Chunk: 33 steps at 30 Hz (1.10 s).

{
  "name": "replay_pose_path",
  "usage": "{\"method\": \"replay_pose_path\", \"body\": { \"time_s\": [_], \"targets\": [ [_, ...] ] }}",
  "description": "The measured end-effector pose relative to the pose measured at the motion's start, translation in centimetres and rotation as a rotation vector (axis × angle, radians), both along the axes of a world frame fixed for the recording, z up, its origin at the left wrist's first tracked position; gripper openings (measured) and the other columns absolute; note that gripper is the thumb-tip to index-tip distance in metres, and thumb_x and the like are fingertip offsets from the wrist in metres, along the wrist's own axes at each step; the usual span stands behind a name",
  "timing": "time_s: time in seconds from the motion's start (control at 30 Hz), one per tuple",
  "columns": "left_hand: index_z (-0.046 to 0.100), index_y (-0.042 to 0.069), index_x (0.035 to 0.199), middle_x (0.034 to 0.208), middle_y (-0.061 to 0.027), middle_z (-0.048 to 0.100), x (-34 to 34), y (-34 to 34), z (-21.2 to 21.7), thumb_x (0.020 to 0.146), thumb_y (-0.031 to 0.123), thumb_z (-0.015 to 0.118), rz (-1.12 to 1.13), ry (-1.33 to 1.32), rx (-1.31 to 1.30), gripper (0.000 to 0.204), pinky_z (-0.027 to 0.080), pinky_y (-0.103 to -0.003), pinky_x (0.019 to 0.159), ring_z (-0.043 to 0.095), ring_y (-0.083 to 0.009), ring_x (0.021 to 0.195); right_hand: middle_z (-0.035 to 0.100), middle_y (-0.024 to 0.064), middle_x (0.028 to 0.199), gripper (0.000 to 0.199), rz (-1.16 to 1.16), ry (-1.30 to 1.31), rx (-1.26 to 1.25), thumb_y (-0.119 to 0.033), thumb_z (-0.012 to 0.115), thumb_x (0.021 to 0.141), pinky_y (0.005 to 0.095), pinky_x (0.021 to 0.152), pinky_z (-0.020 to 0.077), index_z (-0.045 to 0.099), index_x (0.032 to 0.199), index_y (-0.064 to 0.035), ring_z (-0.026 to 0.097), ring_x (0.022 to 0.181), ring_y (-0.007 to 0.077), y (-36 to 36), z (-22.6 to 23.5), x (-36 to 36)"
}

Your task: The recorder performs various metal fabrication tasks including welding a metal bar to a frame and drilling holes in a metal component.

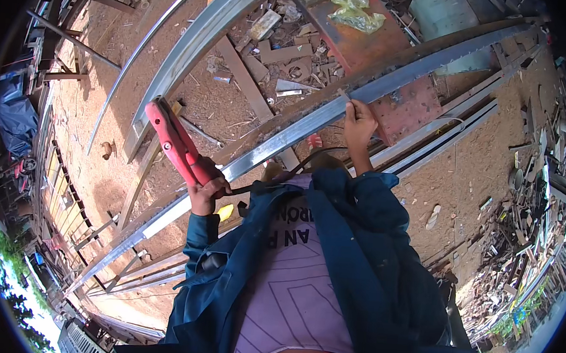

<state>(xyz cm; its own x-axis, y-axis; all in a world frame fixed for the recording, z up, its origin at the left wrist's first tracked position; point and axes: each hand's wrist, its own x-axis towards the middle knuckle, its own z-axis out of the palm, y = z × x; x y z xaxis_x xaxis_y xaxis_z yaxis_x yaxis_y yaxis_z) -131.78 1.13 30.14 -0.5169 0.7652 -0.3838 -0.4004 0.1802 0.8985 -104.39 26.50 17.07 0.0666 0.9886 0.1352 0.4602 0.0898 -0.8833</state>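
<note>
- Dirt ground (453,182), brown, spreads on both sides of the work; its widest stretch on the right runs from the paired metal rails (477,118) out to the scrap heap (527,246).
- Long metal beam (299,128): crosses diagonally in front of the person, lower left to upper right, its pale face catching the light along the middle. Its farther edge is dark and rough.
- Curved metal channel (197,46): beyond the beam at upper left, near end just past the red tool; a strip of dirt and litter separates the two lengths.
- Rust-red plate (406,110): shows on both sides of the beam at right, the beam passing across it.
- Red tool (174,144): long, angled up and left, lower end above the beam. Its far tip overlaps the channel's near end in my view; contact cannot be judged.
- Yellowish plastic bag (357,11): crumpled, on the plate's far part.
- Left hand (207,192): fingers wrapped around the tool's lower end.
- Right hand (360,126): over the beam's near side, thumb and forefinger pinching a small metal piece (343,93) at the far edge.
</note>
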Motion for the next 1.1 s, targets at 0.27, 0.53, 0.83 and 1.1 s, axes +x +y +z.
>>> {"method": "replay_pose_path", "body": {
  "time_s": [0.27,0.53,0.83,1.1],
  "targets": [
    [0.045,-0.003,0.116,0.074,-0.0103,0.055,-6.4,-3.2,2.0,0.068,-0.002,0.062,0.096,0.202,-0.032,0.051,0.047,-0.030,0.042,0.056,-0.0204,0.050,0.070,0.0147,0.081,0.017,-0.088,0.024,0.065,-0.011,0.068,0.085,0.0319,0.066,0.0526,0.070,0.093,0.0034,0.068,0.070,0.0220,-0.4,-1.1,-0.4],
    [0.048,-0.003,0.110,0.072,-0.0091,0.055,-5.7,-6.8,1.2,0.070,0.000,0.063,0.189,0.218,-0.114,0.043,0.047,-0.029,0.041,0.056,-0.0193,0.048,0.067,0.0065,0.076,0.015,-0.078,0.157,0.081,-0.005,0.068,0.086,0.0258,0.062,0.0494,0.067,0.092,0.0075,0.060,0.067,0.0103,-0.5,-0.7,-0.9],
    [0.052,0.000,0.096,0.067,-0.0065,0.057,-0.4,-5.2,-0.3,0.072,-0.001,0.066,0.041,0.118,-0.133,0.028,0.048,-0.028,0.045,0.058,-0.0182,0.049,0.063,0.0038,0.070,0.022,-0.040,0.199,0.019,-0.004,0.070,0.084,0.0226,0.052,0.0444,0.062,0.102,0.0066,0.056,0.061,0.0061,-0.7,-1.1,-0.3],
    [0.052,0.003,0.092,0.068,-0.0060,0.058,3.7,-0.6,0.3,0.071,0.007,0.071,-0.032,0.111,-0.138,0.028,0.043,-0.025,0.046,0.056,-0.0153,0.052,0.065,0.0141,0.073,0.024,-0.152,0.170,-0.051,-0.011,0.067,0.085,0.0310,0.054,0.0490,0.058,0.104,0.0006,0.063,0.062,0.0171,-4.4,0.2,0.7]
  ]
}}
